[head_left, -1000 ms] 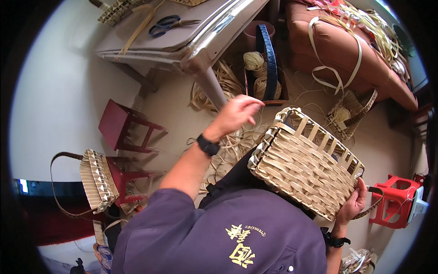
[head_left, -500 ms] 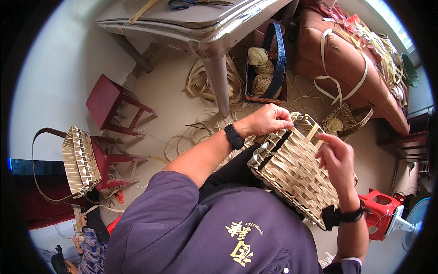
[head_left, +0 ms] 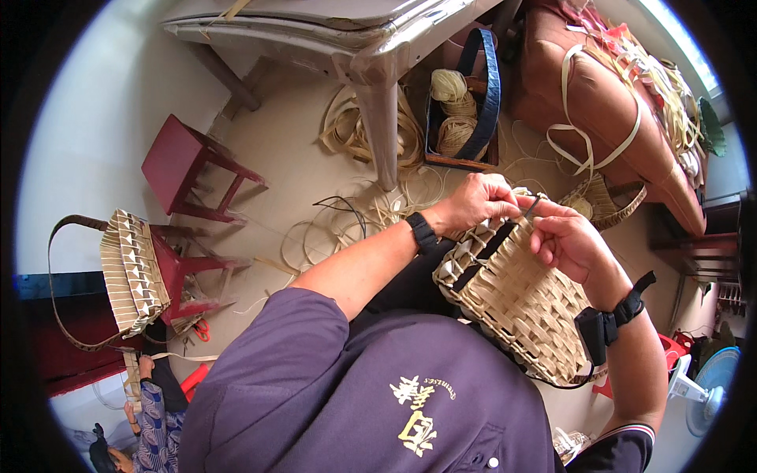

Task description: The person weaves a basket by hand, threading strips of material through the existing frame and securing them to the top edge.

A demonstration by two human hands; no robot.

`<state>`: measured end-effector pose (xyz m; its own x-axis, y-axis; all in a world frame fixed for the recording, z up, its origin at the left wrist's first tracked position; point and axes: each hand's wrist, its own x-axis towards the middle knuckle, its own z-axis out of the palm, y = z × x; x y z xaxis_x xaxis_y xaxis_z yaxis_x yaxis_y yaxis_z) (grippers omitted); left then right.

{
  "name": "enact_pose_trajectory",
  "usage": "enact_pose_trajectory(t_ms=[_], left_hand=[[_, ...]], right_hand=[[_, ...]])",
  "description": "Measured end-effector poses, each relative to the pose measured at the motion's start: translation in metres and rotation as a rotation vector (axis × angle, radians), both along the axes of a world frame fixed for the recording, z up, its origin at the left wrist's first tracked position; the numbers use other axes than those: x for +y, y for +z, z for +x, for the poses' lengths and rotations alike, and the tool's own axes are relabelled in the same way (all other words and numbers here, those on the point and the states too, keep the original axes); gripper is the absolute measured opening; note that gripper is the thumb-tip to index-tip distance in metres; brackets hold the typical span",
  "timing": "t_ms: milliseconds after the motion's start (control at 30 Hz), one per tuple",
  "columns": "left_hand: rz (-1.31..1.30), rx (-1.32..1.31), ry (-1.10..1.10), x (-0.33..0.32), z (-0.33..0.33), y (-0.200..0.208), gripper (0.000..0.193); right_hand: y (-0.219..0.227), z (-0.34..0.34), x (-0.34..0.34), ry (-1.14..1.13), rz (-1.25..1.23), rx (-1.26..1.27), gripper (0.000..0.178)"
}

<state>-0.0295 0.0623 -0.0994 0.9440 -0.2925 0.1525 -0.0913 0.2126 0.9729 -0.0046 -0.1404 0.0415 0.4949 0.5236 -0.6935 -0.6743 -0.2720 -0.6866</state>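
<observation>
A tan woven basket (head_left: 524, 296) rests tilted against my lap, its side of broad flat strips turned up. A black band runs along it below the open-work rim. My left hand (head_left: 477, 201) is closed in a pinch at the far end of the rim. Close beside it, my right hand (head_left: 569, 240) pinches a thin dark strip (head_left: 534, 206) between thumb and forefinger, its other fingers curled. The strip's lower end is hidden by my fingers.
A grey table (head_left: 371, 59) stands ahead, with strip coils (head_left: 371, 130) beneath. Beside it sits a blue-handled basket (head_left: 490, 94) of cord balls. Red stools (head_left: 177, 165) and another woven basket (head_left: 134, 272) are left, a brown sofa (head_left: 583, 102) right. Another person's sleeve (head_left: 158, 430) shows lower left.
My right hand has come in from the basket's right side to the rim beside my left hand, and now pinches the dark strip. My left hand has shifted slightly right.
</observation>
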Motion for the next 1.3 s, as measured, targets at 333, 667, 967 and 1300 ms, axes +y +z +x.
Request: enact_pose_trajectory(t_ms=[333,667,967,1300], left_hand=[[0.051,0.007,0.097,-0.005,0.001,-0.003,0.022],[0.054,0.085,-0.194,0.004,0.018,-0.004,0.013],[0.291,-0.045,0.074,0.020,0.007,0.033,0.015],[0.542,0.049,0.166,0.006,-0.013,0.062,0.026]], right_hand=[[-0.007,-0.011,0.001,-0.164,0.090,0.021,0.033],[0.007,-0.007,0.020,0.163,-0.292,-0.247,0.016],[0.014,0.000,0.023,0.299,-0.399,-0.376,0.018],[0.004,0.005,0.020,0.349,-0.395,-0.303,0.022]])
